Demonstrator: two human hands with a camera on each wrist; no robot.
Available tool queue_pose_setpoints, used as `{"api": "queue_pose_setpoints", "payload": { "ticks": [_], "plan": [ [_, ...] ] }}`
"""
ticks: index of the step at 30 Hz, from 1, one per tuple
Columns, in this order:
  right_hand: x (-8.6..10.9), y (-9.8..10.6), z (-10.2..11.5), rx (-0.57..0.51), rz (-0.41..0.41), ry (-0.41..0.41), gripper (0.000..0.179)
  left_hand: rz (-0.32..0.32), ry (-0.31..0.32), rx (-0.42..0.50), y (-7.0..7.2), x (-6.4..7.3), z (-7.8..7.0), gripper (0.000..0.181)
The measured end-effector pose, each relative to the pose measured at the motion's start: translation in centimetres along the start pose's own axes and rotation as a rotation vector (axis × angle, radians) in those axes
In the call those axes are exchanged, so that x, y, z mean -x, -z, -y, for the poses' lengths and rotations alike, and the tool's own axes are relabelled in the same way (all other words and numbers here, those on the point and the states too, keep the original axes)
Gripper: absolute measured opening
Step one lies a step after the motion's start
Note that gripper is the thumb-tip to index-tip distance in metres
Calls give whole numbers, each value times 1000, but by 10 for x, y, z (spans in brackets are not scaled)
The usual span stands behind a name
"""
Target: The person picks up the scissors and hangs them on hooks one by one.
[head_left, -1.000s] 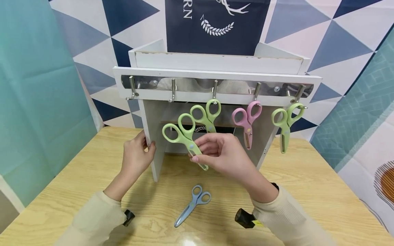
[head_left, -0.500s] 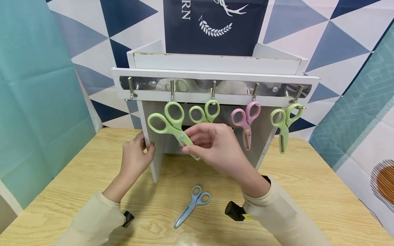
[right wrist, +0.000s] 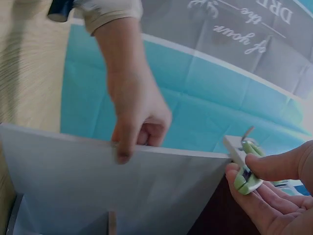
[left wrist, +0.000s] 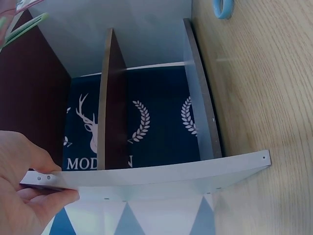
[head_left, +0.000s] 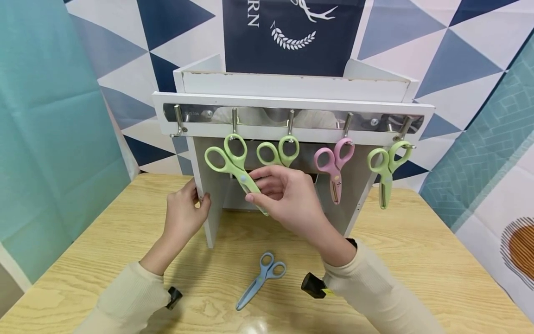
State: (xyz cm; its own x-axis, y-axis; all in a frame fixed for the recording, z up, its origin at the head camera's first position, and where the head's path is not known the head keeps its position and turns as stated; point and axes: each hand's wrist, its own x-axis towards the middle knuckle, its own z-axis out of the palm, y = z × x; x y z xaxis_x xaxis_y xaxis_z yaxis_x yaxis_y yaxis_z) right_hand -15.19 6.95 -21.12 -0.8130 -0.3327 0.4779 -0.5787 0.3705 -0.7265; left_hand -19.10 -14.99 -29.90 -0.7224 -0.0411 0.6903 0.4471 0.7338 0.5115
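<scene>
My right hand (head_left: 289, 197) pinches a pair of green scissors (head_left: 241, 175) by the blades, handle loops up. Its right loop is at the tip of the second hook (head_left: 234, 121) from the left; I cannot tell whether the hook passes through. My left hand (head_left: 185, 215) grips the front edge of the white shelf's left side panel (head_left: 204, 199), thumb on one face, as the left wrist view also shows. On the hooks further right hang green scissors (head_left: 278, 155), pink scissors (head_left: 335, 164) and more green scissors (head_left: 386, 174).
Blue scissors (head_left: 259, 282) lie on the wooden table (head_left: 104, 227) in front of the shelf. A white rail (head_left: 267, 99) with several metal hooks runs across the shelf's front. The leftmost hook (head_left: 178, 120) bears nothing. Patterned cloth (head_left: 121, 55) hangs behind.
My right hand has carried the green scissors up and to the left, from in front of the middle hook to the second hook from the left. My left hand stays on the panel.
</scene>
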Motion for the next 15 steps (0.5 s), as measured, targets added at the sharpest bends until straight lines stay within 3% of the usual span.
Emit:
{"api": "queue_pose_setpoints", "payload": {
  "ticks": [9, 15],
  "plan": [
    [11, -14, -25, 50, -19, -17, 21, 0, -1, -14, -1, 0, 2, 15],
    [22, -23, -44, 69, 20, -50, 16, 2, -4, -14, -1, -1, 2, 16]
  ]
}}
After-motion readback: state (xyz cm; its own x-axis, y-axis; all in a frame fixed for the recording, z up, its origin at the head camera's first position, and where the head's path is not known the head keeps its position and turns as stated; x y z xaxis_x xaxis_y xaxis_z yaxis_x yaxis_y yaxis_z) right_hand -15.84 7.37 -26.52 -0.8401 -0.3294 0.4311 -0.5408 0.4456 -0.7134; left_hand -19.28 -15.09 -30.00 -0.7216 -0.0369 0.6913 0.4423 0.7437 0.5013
